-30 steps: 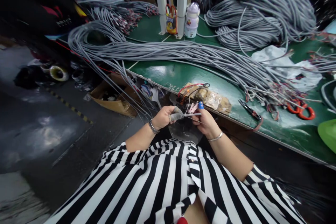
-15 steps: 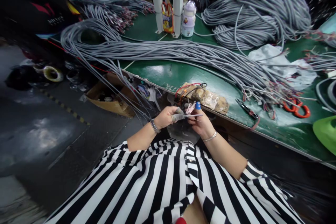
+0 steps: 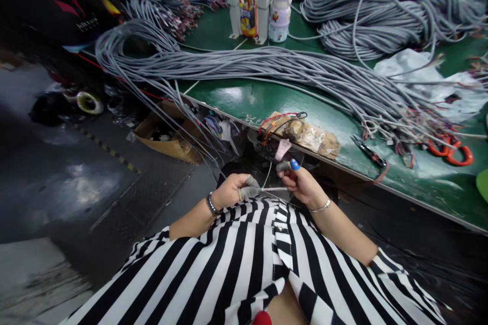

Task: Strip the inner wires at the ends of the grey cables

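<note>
Just in front of my body, my left hand [image 3: 235, 192] pinches a thin grey cable [image 3: 275, 189] between covered thumb and forefinger. The stripped-looking cable end runs right, toward the lower fingers of my right hand [image 3: 302, 184]. That hand is closed, with a blue cover on the thumb and a grey one on the forefinger; whatever lies in its pinch is too small to name. Just above it, a pale pink clip [image 3: 282, 149] hangs at the edge of a wooden block [image 3: 309, 137] with red and black leads.
A long bundle of grey cables [image 3: 244, 63] lies across the green table [image 3: 229, 95]. Cutting pliers [image 3: 369, 151] and orange-handled scissors [image 3: 459, 153] rest toward the right. A bottle [image 3: 280, 14] stands by the white posts. Below the edge is a cardboard box [image 3: 168, 139].
Both hands have come down toward my body, away from the pink clip, and have spread apart. The cable now stretches between them. The view has shifted slightly.
</note>
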A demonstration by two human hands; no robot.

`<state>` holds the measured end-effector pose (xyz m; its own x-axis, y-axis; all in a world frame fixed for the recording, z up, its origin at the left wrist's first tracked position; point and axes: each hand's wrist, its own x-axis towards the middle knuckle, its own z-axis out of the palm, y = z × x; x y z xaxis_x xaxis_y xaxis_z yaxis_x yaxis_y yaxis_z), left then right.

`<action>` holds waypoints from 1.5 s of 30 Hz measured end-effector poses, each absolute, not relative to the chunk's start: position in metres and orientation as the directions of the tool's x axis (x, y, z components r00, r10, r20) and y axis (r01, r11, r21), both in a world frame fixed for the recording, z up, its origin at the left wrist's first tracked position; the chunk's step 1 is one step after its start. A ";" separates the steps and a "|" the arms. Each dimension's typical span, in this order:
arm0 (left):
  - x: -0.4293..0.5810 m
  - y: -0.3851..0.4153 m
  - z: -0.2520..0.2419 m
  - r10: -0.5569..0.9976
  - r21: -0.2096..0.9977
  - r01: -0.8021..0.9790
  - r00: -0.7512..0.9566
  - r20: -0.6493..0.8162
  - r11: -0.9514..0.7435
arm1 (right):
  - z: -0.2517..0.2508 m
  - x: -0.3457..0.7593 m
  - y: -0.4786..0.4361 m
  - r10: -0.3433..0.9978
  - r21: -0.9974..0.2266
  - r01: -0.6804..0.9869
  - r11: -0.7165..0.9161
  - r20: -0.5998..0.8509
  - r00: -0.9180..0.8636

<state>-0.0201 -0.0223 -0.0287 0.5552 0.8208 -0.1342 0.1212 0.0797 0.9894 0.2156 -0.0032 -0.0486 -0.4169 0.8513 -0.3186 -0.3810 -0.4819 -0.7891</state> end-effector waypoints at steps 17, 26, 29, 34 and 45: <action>-0.007 -0.051 -0.040 0.853 0.913 -0.053 0.382 -0.355 0.404 | -0.039 0.206 -0.053 0.907 -0.953 -0.019 -0.303 -0.282 -0.313; 0.005 -0.047 -0.035 0.817 0.895 -0.028 0.421 -0.394 0.446 | -0.023 0.229 -0.058 0.923 -0.760 0.605 0.238 -0.016 -0.384; 0.005 -0.047 -0.033 0.812 0.901 0.009 0.428 -0.396 0.435 | -0.015 0.228 -0.060 0.926 -0.600 0.734 0.317 0.028 -0.377; 0.005 -0.048 -0.027 0.826 0.905 0.064 0.385 -0.412 0.422 | -0.010 0.223 -0.064 0.888 -0.384 0.803 0.455 0.131 -0.441; 0.005 -0.046 -0.030 0.841 0.917 0.080 0.374 -0.391 0.390 | -0.003 0.209 -0.061 0.842 -0.111 0.836 0.538 0.131 -0.524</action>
<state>0.0054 -0.0458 -0.0302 0.3740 0.8411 -0.3907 0.0799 0.3905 0.9171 0.2091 -0.0613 -0.0031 -0.5239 0.8417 0.1308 0.8360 0.5375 -0.1106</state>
